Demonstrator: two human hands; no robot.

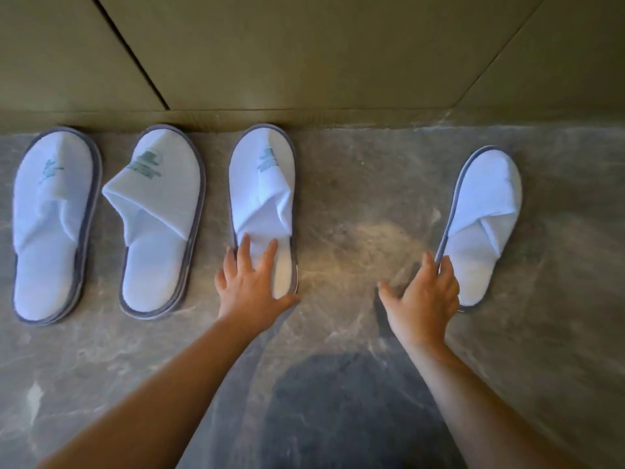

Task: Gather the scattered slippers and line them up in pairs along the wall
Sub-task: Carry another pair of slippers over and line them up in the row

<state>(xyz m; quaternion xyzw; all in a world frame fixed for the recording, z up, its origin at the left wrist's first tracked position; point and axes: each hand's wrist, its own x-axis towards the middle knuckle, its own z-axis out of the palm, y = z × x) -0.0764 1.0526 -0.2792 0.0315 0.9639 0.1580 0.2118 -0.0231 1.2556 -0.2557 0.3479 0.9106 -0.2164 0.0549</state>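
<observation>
Four white slippers are seen toes-first by the wall [304, 62]. The first slipper [54, 225] and second slipper [159, 225] are paired at left. The third slipper [263, 204] is pressed at its heel by the flat, spread left hand [252, 286]. The fourth slipper [480, 225], tilted and well apart, is touched along its left edge by the right hand [422, 296], fingers straight.

Four white slippers with grey edging are seen on a marbled floor [355, 204], toes toward the wall [304, 55]. The far-left slipper [54, 225], second slipper [159, 225] and third slipper [262, 198] are lined up at the wall. The third slipper's heel is touched by the left hand [250, 286], fingers straight. The tilted fourth slipper [480, 225], well apart, is touched at its edge by the right hand [426, 296].
</observation>
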